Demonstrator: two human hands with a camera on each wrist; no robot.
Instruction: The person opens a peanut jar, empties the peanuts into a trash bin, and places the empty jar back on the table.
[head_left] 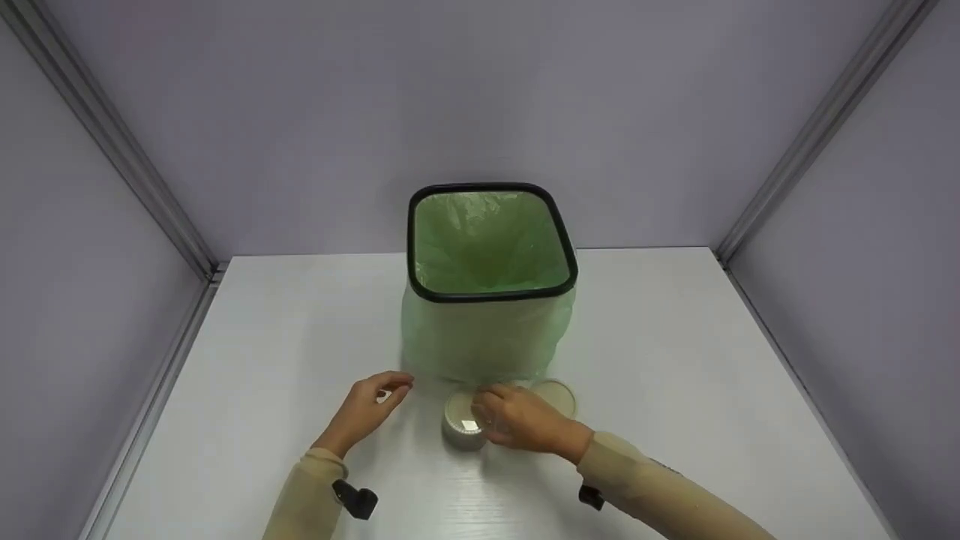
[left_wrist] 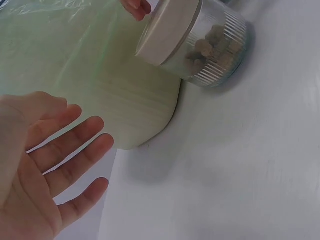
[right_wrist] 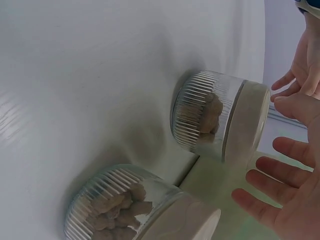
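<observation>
Two ribbed glass jars with pale flat lids stand side by side, brown lumpy pieces inside. My right hand [head_left: 525, 416] is over the left jar [right_wrist: 200, 117], fingers spread and relaxed close to its lid [right_wrist: 247, 122]. The other jar [right_wrist: 117, 207], fuller with pieces, is partly covered by the right hand in the head view, where its lid [head_left: 556, 396] shows. My left hand [head_left: 367, 409] hovers left of the jars, holding nothing, its fingers loosely bent and apart in the left wrist view.
A bin [head_left: 480, 330] with a black rim and a green plastic liner [head_left: 487, 240] stands right behind the jars. The white table [head_left: 300, 330] is bounded by grey walls [head_left: 480, 97] at the back and both sides.
</observation>
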